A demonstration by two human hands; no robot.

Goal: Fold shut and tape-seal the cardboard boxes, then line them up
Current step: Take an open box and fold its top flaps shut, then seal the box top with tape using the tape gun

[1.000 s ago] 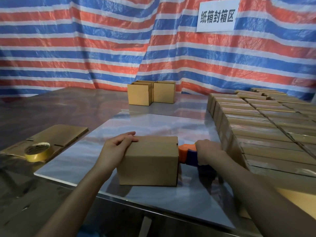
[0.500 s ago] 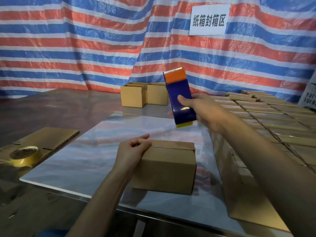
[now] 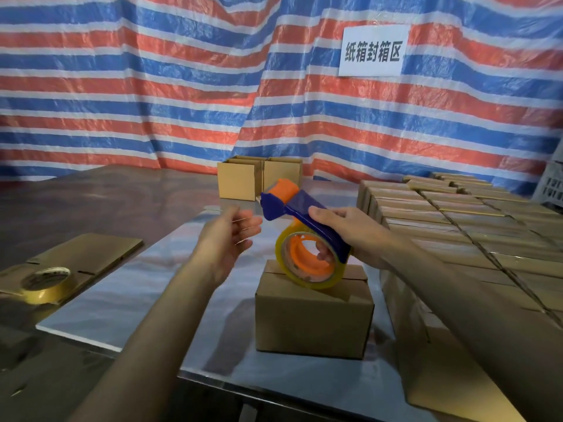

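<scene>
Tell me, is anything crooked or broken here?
Nothing stands out. The box sits square, the boxes on the right stand in neat rows, and a spare tape roll lies on flat cardboard.

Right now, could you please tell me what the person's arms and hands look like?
Both forearms are bare to the frame's edge; no sleeve shows. The left hand and right hand wear no gloves, and no watch, bracelet or ring is visible. The left hand is motion-blurred, so fine detail there is uncertain.
</scene>
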